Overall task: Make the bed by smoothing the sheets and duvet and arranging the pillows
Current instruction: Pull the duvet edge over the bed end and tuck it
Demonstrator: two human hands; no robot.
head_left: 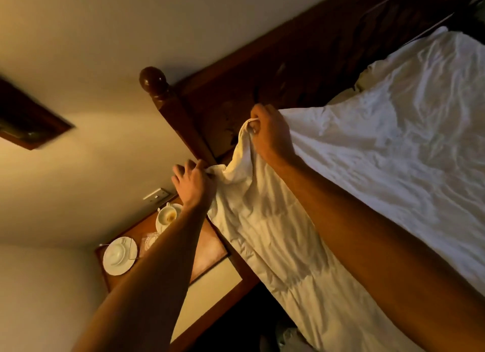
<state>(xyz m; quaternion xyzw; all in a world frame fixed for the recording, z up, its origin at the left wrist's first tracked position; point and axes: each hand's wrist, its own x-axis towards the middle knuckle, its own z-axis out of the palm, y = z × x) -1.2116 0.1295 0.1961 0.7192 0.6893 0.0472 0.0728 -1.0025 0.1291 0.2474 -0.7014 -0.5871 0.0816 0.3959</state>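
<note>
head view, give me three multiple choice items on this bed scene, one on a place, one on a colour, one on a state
1. Where do the cups stand?
A. on the bedside table
B. on the duvet
C. on the floor

2. What colour is the duvet?
A. dark blue
B. white
C. red

3. What are the hands doing to the duvet?
A. lying flat on it
B. hanging clear of it
C. both gripping its edge

Answers:
1 A: the cups sit on the bedside table, left of the bed.
2 B: the duvet is white and creased against the dark headboard.
3 C: the left hand and the right hand each have fingers curled round the bunched edge near the bedpost.
</note>
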